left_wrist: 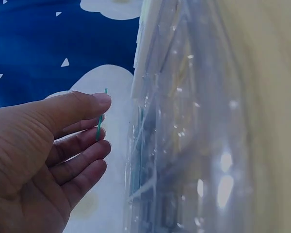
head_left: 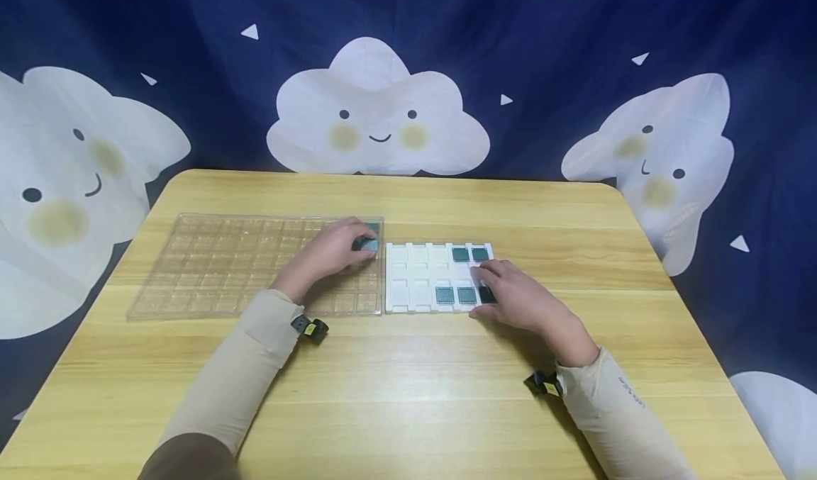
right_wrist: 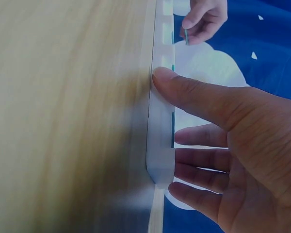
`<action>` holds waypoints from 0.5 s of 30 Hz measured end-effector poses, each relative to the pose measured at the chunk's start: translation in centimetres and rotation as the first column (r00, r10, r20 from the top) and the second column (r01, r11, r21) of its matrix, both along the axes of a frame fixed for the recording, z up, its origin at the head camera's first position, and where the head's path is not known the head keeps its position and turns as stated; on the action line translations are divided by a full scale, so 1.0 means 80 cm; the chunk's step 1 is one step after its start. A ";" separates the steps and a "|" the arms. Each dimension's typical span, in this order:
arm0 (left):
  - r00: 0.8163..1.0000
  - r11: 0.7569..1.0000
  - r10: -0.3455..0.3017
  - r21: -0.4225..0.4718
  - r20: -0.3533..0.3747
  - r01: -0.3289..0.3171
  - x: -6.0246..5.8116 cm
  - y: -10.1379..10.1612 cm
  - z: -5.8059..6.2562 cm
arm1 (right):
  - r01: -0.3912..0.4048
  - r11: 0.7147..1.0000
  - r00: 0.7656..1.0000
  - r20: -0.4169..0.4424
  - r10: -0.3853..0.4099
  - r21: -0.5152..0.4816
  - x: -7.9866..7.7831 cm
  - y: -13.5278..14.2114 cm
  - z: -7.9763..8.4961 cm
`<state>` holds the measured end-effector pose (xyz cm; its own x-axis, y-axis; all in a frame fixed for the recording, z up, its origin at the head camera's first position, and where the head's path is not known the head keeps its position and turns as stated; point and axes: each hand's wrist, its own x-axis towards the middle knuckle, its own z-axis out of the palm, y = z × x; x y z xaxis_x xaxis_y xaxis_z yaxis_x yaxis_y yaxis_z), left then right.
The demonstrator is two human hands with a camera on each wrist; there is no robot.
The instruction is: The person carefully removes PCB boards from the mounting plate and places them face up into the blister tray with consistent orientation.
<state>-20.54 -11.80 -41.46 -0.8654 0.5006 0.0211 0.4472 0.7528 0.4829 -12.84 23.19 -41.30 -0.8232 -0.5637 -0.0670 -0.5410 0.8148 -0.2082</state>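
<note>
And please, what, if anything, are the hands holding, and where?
The left hand pinches a green chip by opposite edges; whether the right hand grips the white tray is unclear.

In way: my left hand (head_left: 332,252) over right end of clear tray (head_left: 210,267), my right hand (head_left: 520,296) at right edge of white tray (head_left: 400,297). Room to pass: tabletop (head_left: 415,388) between sleeves (head_left: 226,374), nearer me than trays.

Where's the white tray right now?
Head view: white tray sits on the table right of centre, just right of the clear tray, right hand at its right end.
</note>
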 end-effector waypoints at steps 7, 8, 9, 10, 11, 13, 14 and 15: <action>1.000 1.000 -0.005 -0.030 0.010 0.006 0.001 -0.005 -0.002 | 0.009 1.000 1.000 0.006 -0.009 0.006 0.001 -0.001 0.000; 1.000 0.999 -0.006 -0.036 0.012 0.006 0.001 -0.005 -0.002 | 0.010 1.000 1.000 0.006 -0.010 0.007 0.001 -0.001 0.000; 1.000 0.999 -0.006 -0.039 0.015 0.007 0.001 -0.005 -0.003 | 0.010 1.000 1.000 0.005 -0.010 0.008 0.001 -0.002 0.000; 1.000 0.999 -0.007 -0.044 0.018 0.008 0.002 -0.005 -0.003 | 0.011 1.000 1.000 0.006 -0.011 0.008 0.001 -0.002 0.000; 1.000 0.999 -0.011 -0.050 0.019 0.012 0.002 -0.005 -0.003 | 0.011 1.000 1.000 0.006 -0.011 0.008 0.001 -0.002 0.000; 1.000 0.998 -0.015 -0.060 0.022 0.016 0.003 -0.005 -0.004 | 0.008 1.000 1.000 0.006 -0.008 0.008 0.001 -0.002 0.001; 1.000 0.998 -0.015 -0.064 0.025 0.016 0.003 -0.005 -0.004 | 0.007 1.000 1.000 0.006 -0.007 0.008 0.001 -0.002 0.001; 1.000 0.998 -0.017 -0.068 0.026 0.019 0.004 -0.005 -0.005 | 0.005 1.000 1.000 0.005 -0.005 0.008 0.001 -0.002 0.001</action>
